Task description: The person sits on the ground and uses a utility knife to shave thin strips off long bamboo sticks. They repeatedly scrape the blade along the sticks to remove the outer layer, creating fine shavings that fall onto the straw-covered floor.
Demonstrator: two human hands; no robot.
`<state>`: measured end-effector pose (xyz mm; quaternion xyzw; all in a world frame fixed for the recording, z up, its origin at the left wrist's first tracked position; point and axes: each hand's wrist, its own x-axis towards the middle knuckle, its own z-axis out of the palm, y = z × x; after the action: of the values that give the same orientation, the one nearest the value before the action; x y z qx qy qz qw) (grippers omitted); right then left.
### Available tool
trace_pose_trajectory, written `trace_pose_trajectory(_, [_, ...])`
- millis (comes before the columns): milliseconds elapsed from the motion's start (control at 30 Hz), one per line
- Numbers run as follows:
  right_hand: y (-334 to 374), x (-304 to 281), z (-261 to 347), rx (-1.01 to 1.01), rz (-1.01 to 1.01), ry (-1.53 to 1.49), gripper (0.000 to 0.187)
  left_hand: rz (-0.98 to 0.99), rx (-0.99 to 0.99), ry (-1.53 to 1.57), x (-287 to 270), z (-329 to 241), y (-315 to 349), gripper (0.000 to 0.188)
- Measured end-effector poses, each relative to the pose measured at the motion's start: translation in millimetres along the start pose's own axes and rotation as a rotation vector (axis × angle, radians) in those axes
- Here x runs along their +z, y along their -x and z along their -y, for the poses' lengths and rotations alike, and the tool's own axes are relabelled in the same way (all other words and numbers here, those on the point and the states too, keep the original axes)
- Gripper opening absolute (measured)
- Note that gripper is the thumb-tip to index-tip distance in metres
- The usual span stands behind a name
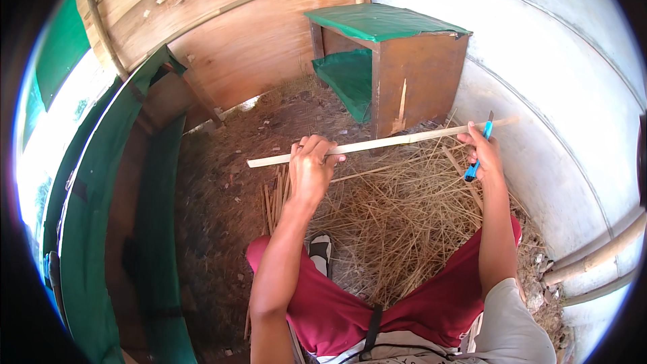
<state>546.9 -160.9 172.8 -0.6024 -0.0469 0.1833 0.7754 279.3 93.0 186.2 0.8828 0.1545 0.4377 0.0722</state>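
Over the far edge of the straw pile [387, 226], a pale strip [391, 141] is running sideways, right end angling away; left hand [311, 165] is pinching it, right hand [488, 156] clutching a blue cutter [471, 172] near that end.

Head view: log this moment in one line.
left grip: holds pale stick; right grip: holds blue knife, beside stick; straw: on ground

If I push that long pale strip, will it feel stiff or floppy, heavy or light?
The pale strip probably feels fairly stiff, running nearly straight between the left hand and right hand. It's likely light, given its slim width. A hard push might bend something so narrow.
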Motion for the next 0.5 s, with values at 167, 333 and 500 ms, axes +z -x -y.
trace_pose_trajectory(167, [-17, -12, -11, 0.030, 0.024, -0.113, 0.033, 0.097, 0.023, 0.003, -2, 5, 3, 0.042])
trace_pose_trajectory(333, [-29, -30, -14, -0.038, -0.043, -0.198, 0.029, 0.000, -0.074, 0.052, -31, -5, -9, 0.080])
trace_pose_trajectory(500, [-29, -46, 1, -0.096, -0.133, -0.204, 0.029, -0.160, -0.282, 0.017, -52, 38, -12, 0.048])
